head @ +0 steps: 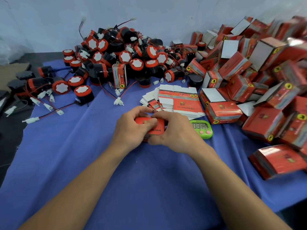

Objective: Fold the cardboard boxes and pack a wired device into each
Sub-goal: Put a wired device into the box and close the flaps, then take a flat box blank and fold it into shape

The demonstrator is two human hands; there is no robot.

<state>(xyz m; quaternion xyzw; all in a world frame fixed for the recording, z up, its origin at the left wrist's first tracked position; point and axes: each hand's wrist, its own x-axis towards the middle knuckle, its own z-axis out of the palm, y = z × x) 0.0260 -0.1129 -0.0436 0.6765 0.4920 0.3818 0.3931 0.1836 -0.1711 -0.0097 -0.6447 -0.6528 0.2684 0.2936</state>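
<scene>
Left hand (131, 128) & right hand (172, 130) both hold one small red cardboard box (157, 127), fingers curled round it. It's over the blue cloth (83, 155), near a green timer (201, 128).

Body in view: two arms only. left hand (131, 130) and right hand (174, 132) are bare, uncovered to the fingertips. left forearm (71, 193) and right forearm (237, 191) are bare too, all the way to the bottom frame edge. Clothing: can't tell, anything worn sits out of shot. Forearms are slim and taper to narrow wrists; the wide-angle lens stretches them broad near the frame edge. Knuckles show as ridges on the backs of both hands. Nails too small and blurred to judge
</scene>
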